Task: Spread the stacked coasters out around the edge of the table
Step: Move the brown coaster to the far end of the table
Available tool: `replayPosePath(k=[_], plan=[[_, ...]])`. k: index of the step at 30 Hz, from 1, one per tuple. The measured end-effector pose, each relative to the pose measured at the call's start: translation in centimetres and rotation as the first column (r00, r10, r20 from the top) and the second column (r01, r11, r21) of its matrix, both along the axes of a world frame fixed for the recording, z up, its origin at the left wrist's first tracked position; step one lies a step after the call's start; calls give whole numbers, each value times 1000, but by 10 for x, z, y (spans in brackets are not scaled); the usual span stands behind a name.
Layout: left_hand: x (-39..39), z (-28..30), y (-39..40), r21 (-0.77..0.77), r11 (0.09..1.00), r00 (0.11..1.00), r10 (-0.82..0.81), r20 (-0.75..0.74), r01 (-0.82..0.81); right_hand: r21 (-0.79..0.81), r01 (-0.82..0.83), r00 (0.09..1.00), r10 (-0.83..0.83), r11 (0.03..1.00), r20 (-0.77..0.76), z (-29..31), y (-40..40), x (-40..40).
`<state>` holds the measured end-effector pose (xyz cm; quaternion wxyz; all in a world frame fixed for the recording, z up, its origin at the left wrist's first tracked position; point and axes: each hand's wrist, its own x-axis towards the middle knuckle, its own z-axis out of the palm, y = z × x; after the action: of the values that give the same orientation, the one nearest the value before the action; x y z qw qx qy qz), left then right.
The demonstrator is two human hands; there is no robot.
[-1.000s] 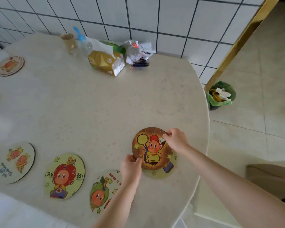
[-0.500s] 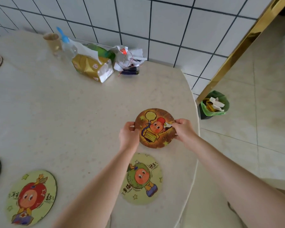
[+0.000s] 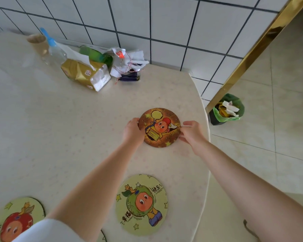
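A round brown coaster with a cartoon figure lies near the right edge of the cream table. My left hand grips its left rim and my right hand pinches its right rim. I cannot tell whether more coasters lie under it. Nearer to me, a green coaster with an orange-faced figure lies flat by the table edge. Another green coaster with a red apple figure lies at the bottom left, partly cut off by the frame.
At the back by the tiled wall stand a paper cup, a clear bottle with a blue cap, a gold tissue pack and a tied white bag. A green-lined waste bin sits on the floor past the table's right edge.
Both hands carried the brown coaster away from the green coaster, farther along the right edge. The view has shifted right, so the coasters at the left have dropped out of sight.
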<state>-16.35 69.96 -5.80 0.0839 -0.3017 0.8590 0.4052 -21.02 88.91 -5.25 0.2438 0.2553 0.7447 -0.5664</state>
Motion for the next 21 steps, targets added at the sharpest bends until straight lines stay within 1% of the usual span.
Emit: replayPosePath(k=[3, 7, 9, 12, 16, 21], plan=[[0, -5, -1, -69, 997, 999, -37, -20, 35, -24, 54, 998, -53, 998, 27, -4, 2, 5], [-5, -4, -9, -62, 998, 1000, -20, -10, 20, -1, 43, 998, -43, 999, 53, -9, 0, 5], [-2, -4, -10, -36, 999, 1000, -4, -7, 4, 56, 0, 1000, 0, 998, 4, -11, -2, -1], [9, -7, -7, 51, 997, 998, 62, -18, -61, 191, -85, 990, 105, 978, -99, -9, -6, -13], [25, -9, 3, 143, 977, 984, 168, -57, -158, 285, -132, 974, 177, 950, -140, -5, -13, -30], [22, -9, 3, 98, 984, 983, 157, -93, -148, 335, -117, 977, 168, 935, -130, -10, -13, -31]])
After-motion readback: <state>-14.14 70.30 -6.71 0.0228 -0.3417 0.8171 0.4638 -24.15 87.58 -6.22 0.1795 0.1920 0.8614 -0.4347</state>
